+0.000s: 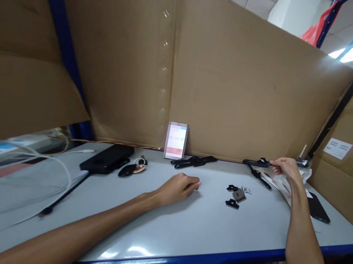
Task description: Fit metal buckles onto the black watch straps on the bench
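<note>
My right hand [284, 166] reaches to the back right of the grey table [180, 224] and pinches one end of a long black bracket [257, 163], held just above the surface. Another black bracket [260, 176] lies below it on clear plastic bags [285, 183]. My left hand [179, 188] rests on the table's middle with its fingers loosely curled and nothing visible in them. To its right lies a cluster of small black parts, a grey piece and screws [237, 194]. A pair of black brackets [193, 161] lies behind the left hand.
Cardboard sheets [239, 84] wall the back. A black box [108, 158], a key fob with keys [132, 169], and white cables [37, 162] lie at left. A blurred card [175, 140] leans on the cardboard. A black phone [317, 208] lies at right.
</note>
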{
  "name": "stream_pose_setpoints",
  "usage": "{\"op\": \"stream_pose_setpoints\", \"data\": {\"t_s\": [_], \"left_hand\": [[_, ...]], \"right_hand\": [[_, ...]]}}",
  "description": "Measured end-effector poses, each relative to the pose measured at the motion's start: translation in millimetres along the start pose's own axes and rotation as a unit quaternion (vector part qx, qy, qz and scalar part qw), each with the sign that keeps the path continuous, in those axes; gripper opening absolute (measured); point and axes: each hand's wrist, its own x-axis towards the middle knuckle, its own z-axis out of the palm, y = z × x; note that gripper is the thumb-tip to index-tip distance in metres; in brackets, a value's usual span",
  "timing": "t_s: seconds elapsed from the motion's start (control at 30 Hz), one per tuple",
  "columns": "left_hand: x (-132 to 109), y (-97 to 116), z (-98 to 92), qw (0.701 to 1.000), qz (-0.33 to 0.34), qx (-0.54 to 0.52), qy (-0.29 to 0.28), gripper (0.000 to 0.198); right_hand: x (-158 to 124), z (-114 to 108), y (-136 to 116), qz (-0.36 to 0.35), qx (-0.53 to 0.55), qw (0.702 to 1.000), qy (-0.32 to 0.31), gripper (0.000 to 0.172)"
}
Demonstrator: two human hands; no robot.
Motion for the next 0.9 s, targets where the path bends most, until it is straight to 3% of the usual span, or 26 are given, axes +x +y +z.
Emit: {"op": "stream_pose_setpoints", "data": {"t_s": [0.17,0.23,0.37,0.53,0.67,0.77,0.9], "left_hand": [[1,-2,1.7,1.000,0.010,0.003,0.001,0.041],[2,-3,2.1,1.000,0.009,0.004,0.000,0.041],[1,-2,1.8,1.000,0.009,0.001,-0.001,0.041],[0,-1,1.2,1.000,0.005,-0.004,-0.006,0.040],[1,-1,2.5,1.000,0.004,0.000,-0.011,0.040],[2,-2,3.8,1.000,0.005,0.017,-0.016,0.041],[3,0,4.0,0.999,0.010,0.045,-0.018,0.040]], "right_hand": [[8,-11,5,-0.068,0.047,0.989,0.121,0.038],[10,-11,6,-0.091,0.044,0.986,0.132,0.042],[7,-3,7,-0.118,-0.064,0.991,0.005,0.047],[6,13,8,-0.097,-0.168,0.969,-0.154,0.052],[17,30,23,-0.088,-0.219,0.953,-0.190,0.051],[27,52,39,-0.071,-0.324,0.914,-0.235,0.046],[42,82,51,-0.073,-0.391,0.885,-0.243,0.037]]}}
